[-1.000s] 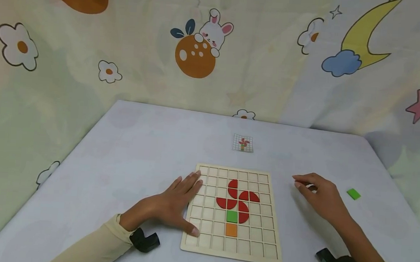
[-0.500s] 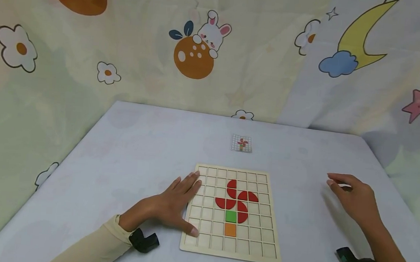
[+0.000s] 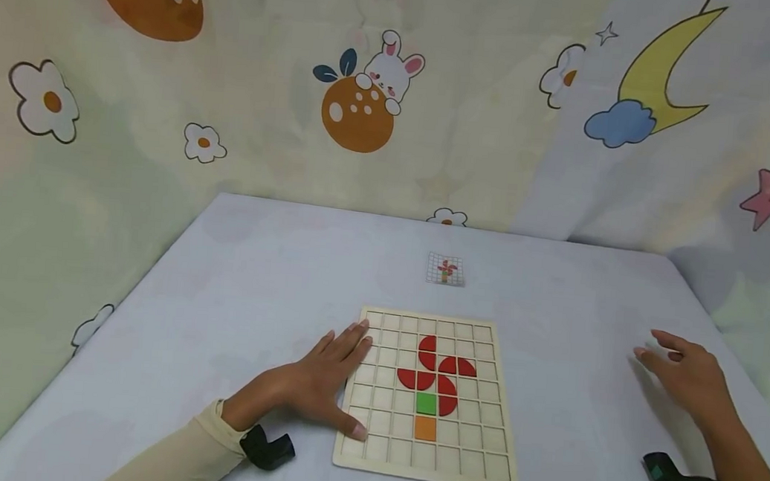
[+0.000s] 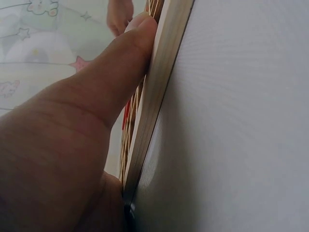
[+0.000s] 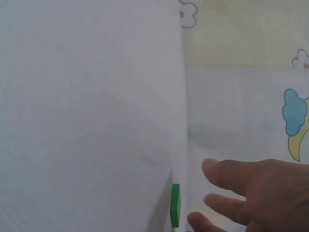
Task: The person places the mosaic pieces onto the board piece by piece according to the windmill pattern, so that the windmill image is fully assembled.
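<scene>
My left hand (image 3: 321, 385) lies with fingers spread on the left edge of a pale wooden grid board (image 3: 369, 474); the thumb crosses its rim in the left wrist view. Set in the grid are several red quarter-round tiles (image 3: 446, 405) in a pinwheel shape, a green square tile (image 3: 426, 403) and an orange square tile (image 3: 425, 428). Off to the right, my right hand (image 3: 691, 374) hovers low with thumb and fingers apart. Another green tile (image 5: 175, 205) appears edge-on by its fingertips in the right wrist view; in the head view the hand hides this tile.
Behind the board lies a small pattern card (image 3: 446, 269) with a red pinwheel. A white cloth covers the table (image 3: 276, 263). A cartoon-printed curtain (image 3: 269, 76) stands behind and at both sides. Each wrist wears a black strap piece (image 3: 267, 448).
My right hand has moved right, from beside the board to over the loose green tile, and its fingers have spread a little. My left hand stays on the board.
</scene>
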Available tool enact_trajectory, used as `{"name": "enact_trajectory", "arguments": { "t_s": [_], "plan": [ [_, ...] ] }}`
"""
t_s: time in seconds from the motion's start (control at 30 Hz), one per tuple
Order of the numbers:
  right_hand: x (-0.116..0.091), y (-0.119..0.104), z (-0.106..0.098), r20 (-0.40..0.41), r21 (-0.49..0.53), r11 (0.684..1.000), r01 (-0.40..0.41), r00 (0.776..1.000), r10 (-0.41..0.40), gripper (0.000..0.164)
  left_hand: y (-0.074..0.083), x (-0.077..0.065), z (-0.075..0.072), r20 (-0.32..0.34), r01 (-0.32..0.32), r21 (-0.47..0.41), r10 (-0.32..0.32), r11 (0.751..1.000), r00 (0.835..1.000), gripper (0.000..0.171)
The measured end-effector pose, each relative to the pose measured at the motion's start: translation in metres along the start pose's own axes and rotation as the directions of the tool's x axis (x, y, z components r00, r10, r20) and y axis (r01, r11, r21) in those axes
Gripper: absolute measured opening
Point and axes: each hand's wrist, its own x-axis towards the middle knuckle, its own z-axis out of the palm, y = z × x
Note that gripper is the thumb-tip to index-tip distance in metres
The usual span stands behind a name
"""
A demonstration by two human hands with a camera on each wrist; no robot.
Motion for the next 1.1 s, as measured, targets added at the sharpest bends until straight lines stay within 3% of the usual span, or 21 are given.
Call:
{"name": "enact_trajectory", "arguments": {
  "t_s": [0.27,0.5,0.6,0.87,1.1],
  "plan": [
    [0.009,0.002,0.001,0.061,-0.138,0.987,0.079,0.996,-0.071,0.057,-0.001,-0.001,0.001,-0.011,0.006,0.01,-0.006,1.0,1.0,0.129],
    [0.005,0.006,-0.004,0.019,-0.193,0.981,-0.023,0.999,0.027,0.06,-0.002,0.001,0.002,-0.008,-0.002,0.011,0.002,1.0,1.0,0.13],
    [0.005,0.009,-0.004,0.019,-0.194,0.98,-0.051,0.998,0.056,0.055,-0.002,0.001,0.002,-0.005,0.0,0.004,0.0,1.0,1.0,0.13],
    [0.004,0.014,-0.004,0.0,-0.13,0.991,-0.027,1.0,0.027,0.043,-0.001,0.001,0.001,-0.006,-0.002,0.008,0.002,1.0,1.0,0.131],
    [-0.003,-0.003,-0.004,-0.063,-0.089,0.995,0.035,0.997,-0.041,0.028,-0.002,0.001,0.001,-0.012,-0.007,0.007,0.007,1.0,1.0,0.13]
  ]
}}
